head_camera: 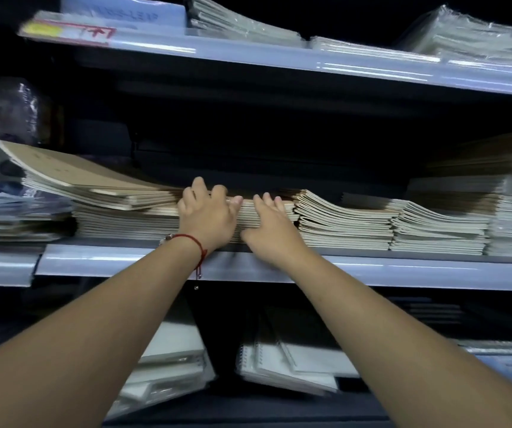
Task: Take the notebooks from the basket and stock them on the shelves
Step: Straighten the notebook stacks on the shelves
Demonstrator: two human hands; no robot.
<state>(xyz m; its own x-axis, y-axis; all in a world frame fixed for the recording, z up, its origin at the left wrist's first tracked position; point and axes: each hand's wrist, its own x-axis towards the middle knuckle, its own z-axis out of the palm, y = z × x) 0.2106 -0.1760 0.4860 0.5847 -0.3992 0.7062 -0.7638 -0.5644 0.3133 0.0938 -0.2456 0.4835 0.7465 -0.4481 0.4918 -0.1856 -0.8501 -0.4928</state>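
Note:
A stack of brown-covered notebooks (131, 222) lies on the middle shelf (109, 262), with more stacks of the same kind (344, 220) to its right. My left hand (208, 216), with a red string bracelet at the wrist, has its fingers curled over the top front edge of the stack. My right hand (271, 227) presses flat against the stack's front, its fingertips reaching the top cover. The basket is out of view.
The top notebooks (72, 174) at the left lie tilted and fanned. Wrapped packs (471, 35) fill the upper shelf (279, 61). Spiral notebooks (291, 362) lean on the lower shelf. Dark wrapped goods (4, 109) sit at far left.

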